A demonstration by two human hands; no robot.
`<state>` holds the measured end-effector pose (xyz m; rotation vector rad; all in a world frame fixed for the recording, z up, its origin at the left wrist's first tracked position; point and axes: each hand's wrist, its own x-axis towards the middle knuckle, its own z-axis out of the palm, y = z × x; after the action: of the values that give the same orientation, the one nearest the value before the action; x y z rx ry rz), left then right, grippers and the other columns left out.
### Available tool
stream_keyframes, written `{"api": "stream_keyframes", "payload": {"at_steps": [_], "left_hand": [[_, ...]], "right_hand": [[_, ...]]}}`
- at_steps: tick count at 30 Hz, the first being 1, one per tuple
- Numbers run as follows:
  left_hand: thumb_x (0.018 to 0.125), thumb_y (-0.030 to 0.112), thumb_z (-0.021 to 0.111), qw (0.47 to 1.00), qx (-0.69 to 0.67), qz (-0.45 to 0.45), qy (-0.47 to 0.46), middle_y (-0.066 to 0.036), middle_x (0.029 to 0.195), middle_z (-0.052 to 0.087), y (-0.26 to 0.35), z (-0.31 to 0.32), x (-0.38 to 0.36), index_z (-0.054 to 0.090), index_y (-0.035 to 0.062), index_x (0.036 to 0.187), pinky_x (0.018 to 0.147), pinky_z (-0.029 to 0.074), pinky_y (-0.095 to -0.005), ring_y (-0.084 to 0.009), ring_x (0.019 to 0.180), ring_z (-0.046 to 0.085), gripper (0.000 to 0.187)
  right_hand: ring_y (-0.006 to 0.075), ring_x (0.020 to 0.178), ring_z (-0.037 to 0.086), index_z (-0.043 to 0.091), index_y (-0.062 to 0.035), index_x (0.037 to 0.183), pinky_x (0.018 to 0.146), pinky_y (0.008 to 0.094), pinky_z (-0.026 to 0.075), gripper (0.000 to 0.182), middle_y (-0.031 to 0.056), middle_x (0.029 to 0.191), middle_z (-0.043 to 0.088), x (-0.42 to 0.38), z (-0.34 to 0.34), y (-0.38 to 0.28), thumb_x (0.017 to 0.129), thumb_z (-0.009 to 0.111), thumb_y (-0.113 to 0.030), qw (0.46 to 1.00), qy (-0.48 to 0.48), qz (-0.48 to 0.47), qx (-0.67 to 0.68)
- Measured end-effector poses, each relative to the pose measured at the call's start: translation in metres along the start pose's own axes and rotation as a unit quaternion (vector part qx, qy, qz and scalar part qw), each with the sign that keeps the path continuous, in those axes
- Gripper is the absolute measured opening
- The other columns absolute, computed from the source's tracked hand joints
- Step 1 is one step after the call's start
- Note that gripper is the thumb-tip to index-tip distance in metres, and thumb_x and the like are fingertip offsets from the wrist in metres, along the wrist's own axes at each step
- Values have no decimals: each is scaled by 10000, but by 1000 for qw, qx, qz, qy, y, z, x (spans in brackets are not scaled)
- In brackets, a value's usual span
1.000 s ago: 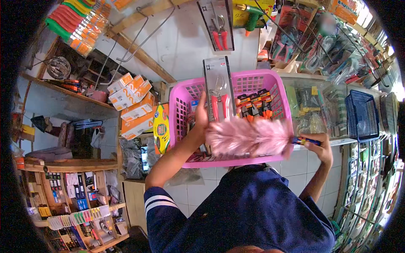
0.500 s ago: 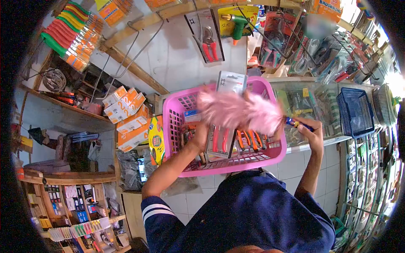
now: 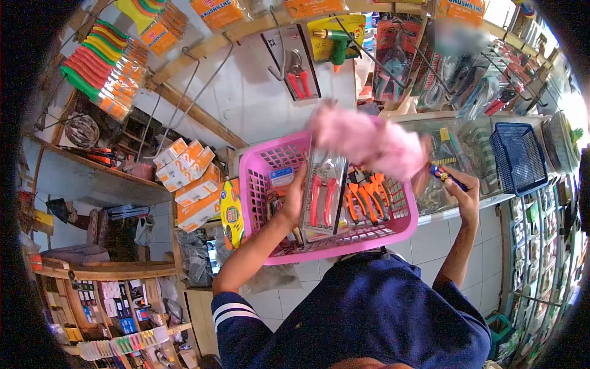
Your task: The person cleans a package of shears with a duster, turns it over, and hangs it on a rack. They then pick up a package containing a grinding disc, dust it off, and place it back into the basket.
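My left hand (image 3: 295,198) holds a carded pair of red-handled pruning shears (image 3: 322,200) upright by its left edge, over the pink basket (image 3: 402,240). In my right hand (image 3: 462,192) is the blue handle of a pink duster (image 3: 375,142), its fluffy head blurred and lying across the top of the shears' package. Inside the basket are orange-and-black pliers (image 3: 367,200), right of the package, and a blue-and-white packet (image 3: 282,176). The duster hides part of the basket's back rim.
Orange-and-white boxes (image 3: 198,203) and a yellow-green package (image 3: 232,213) stand left of the basket. A blue basket (image 3: 520,158) sits on the glass counter at right. Wire hooks (image 3: 203,92), another carded pruner (image 3: 297,74) and paint brushes (image 3: 101,61) hang ahead.
The duster head has moved slightly up and right, uncovering more of the shears and pliers. My right hand has shifted slightly right. The view has shifted a little.
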<state>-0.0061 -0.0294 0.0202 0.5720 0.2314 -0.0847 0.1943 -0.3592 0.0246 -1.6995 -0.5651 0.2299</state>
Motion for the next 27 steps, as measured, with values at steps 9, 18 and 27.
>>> {"api": "stream_keyframes", "payload": {"at_steps": [9, 18, 27], "left_hand": [[1015, 466, 381, 993, 56, 74, 70, -88, 1189, 612, -8, -18, 4, 494, 107, 1324, 899, 535, -392, -206, 1021, 638, 487], [1009, 501, 364, 964, 161, 141, 156, -101, 1268, 575, -10, 0, 4, 474, 94, 1351, 993, 479, -380, -205, 1120, 597, 543], [1001, 532, 346, 981, 110, 84, 134, -129, 1161, 636, -5, -2, 0, 485, 56, 1330, 833, 561, -404, -257, 975, 660, 595]], "right_hand": [[74, 612, 522, 705, 42, 1067, 584, 227, 409, 401, 58, 751, 652, -8, -19, -20, 719, 707, -157, 999, -27, 12, -29], [82, 637, 545, 709, 63, 1021, 577, 220, 411, 412, 87, 784, 686, -11, -21, -24, 678, 716, -167, 999, -43, 24, -23], [103, 714, 576, 706, 52, 1043, 658, 244, 456, 410, 92, 854, 703, -11, -28, -18, 701, 722, -173, 998, -40, 5, -37]]}}
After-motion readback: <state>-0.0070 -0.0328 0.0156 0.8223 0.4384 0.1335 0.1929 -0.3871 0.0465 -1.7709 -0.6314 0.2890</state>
